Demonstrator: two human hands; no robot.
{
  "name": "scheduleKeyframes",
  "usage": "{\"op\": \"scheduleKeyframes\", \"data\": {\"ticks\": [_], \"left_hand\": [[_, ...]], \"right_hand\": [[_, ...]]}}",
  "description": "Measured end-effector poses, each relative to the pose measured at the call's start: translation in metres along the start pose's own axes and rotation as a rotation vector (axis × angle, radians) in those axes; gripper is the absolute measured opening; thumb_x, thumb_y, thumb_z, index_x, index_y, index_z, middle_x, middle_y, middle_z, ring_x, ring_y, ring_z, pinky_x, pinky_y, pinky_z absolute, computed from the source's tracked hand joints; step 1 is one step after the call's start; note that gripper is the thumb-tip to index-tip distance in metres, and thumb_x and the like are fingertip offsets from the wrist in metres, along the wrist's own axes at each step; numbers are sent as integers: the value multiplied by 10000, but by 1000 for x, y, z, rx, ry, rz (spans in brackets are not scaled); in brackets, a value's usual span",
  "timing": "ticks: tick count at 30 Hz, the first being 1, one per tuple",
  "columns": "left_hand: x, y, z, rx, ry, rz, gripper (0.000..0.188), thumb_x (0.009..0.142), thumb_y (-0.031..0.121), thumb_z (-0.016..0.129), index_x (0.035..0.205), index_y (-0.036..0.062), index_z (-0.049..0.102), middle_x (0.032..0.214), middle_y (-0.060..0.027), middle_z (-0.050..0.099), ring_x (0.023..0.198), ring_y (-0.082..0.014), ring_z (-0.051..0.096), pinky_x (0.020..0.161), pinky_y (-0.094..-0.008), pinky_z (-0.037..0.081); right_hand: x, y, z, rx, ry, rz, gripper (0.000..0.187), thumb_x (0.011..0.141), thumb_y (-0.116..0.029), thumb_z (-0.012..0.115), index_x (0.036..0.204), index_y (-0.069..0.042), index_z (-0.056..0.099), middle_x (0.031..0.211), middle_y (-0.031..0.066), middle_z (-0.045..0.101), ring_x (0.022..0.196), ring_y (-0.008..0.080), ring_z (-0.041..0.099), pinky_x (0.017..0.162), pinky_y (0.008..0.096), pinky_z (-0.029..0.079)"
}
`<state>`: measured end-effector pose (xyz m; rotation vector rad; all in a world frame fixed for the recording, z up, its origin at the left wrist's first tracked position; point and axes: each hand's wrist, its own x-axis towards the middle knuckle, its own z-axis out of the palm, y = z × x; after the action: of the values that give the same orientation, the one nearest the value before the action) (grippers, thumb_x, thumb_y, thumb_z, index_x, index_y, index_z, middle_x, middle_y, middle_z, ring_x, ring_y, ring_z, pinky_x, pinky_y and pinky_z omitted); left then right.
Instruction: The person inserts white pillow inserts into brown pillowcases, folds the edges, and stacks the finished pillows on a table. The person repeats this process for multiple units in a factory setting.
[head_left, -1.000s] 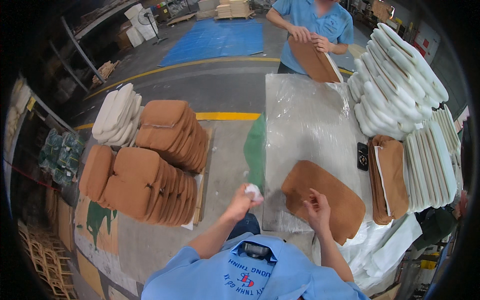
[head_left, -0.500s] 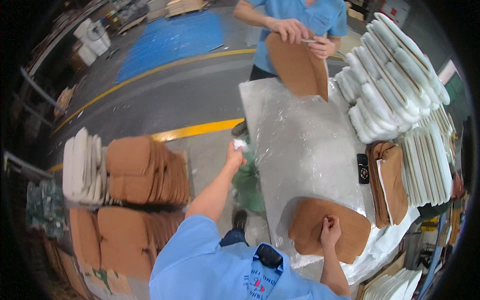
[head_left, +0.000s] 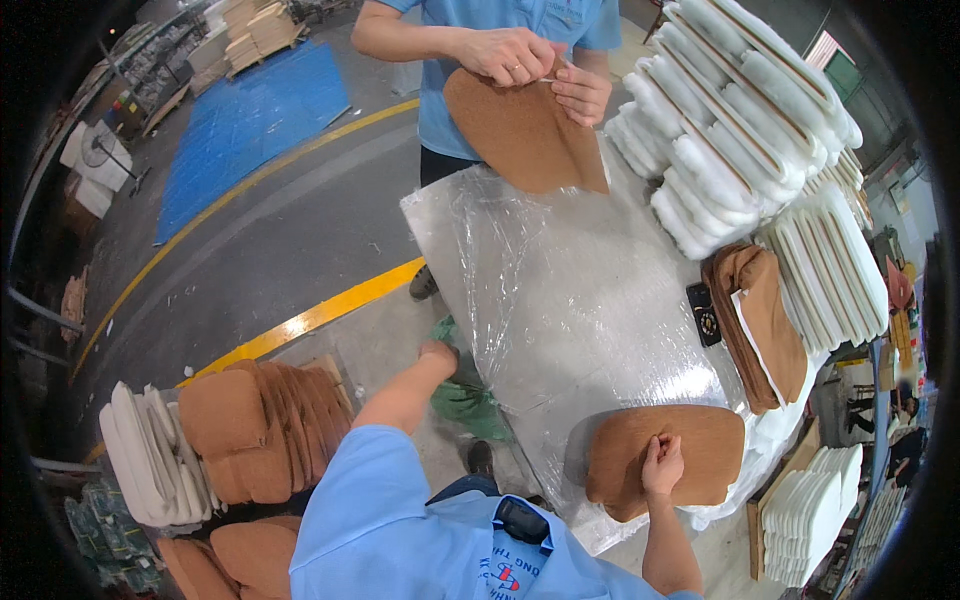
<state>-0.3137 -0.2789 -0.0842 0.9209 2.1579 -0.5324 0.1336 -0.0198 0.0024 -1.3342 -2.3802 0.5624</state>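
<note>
On the near right part of the table lies a brown fabric-covered cushion (head_left: 615, 455). My right hand (head_left: 662, 466) rests on top of it, fingertips pressed together; whatever they pinch is hidden. My left arm reaches forward past the table's left side. There my left hand (head_left: 440, 354) is over a green plastic bag (head_left: 465, 408), with its fingers mostly hidden. No white tuft shows in it. Across the table, a person in a blue shirt grips the top edge of another brown cover (head_left: 530, 135) with both hands (head_left: 510, 57).
Clear plastic film covers the table (head_left: 570, 290). Along its right side are white padded pieces (head_left: 740, 120), a black phone-like object (head_left: 704, 315), folded brown covers (head_left: 765, 330) and white panels (head_left: 825, 265). Brown cushions (head_left: 225, 420) and white pads (head_left: 145, 455) stand stacked at my left.
My left hand, which held a white tuft, has come down to the green bag, and the tuft is out of sight. My right hand stays on the cushion. The view has shifted.
</note>
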Motion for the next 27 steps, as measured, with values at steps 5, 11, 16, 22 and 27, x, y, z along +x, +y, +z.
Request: {"op": "scheduleKeyframes", "data": {"ticks": [5, 11, 16, 22, 27], "left_hand": [[14, 19, 2, -18, -117, -63, 386, 963, 136, 698, 1344, 166, 753, 1378, -56, 735, 1237, -273, 720, 907, -429, 617], [18, 0, 27, -71, -248, 132, 374, 909, 278, 735, 1226, 84, 780, 1273, -83, 769, 1132, -303, 740, 917, -473, 596], [4, -43, -5, -333, -454, 38, 459, 901, 355, 737, 1213, 18, 745, 949, -199, 728, 770, -328, 739, 640, -470, 614], [-42, -47, -18, -416, -107, 170, 601, 969, 284, 689, 1513, 56, 574, 1255, -225, 682, 981, -360, 736, 829, -467, 622], [-80, -31, -1, -230, 430, 108, 566, 997, 127, 615, 1555, 89, 527, 1585, -260, 465, 1387, -434, 535, 1122, -491, 490]], "right_hand": [[-5, 0, 1, -63, 21, 29, 170, 1007, -248, 691, 1022, -91, 626, 749, 117, 632, 660, 311, 642, 631, 450, 501], [-5, 2, -2, -139, -17, 107, 197, 1019, -300, 668, 1040, -106, 640, 808, 144, 689, 741, 361, 699, 682, 485, 539], [-4, -12, 0, -63, 14, 118, 215, 1009, -326, 688, 1046, -119, 643, 848, 138, 707, 808, 364, 715, 730, 478, 550], [-9, -13, -9, -42, 44, 104, 209, 991, -292, 699, 1060, -109, 625, 942, 137, 725, 872, 375, 717, 757, 483, 560], [-9, -11, -13, -17, -9, 75, 221, 984, -273, 701, 1078, -94, 610, 1005, 147, 725, 946, 388, 714, 782, 498, 563]]}}
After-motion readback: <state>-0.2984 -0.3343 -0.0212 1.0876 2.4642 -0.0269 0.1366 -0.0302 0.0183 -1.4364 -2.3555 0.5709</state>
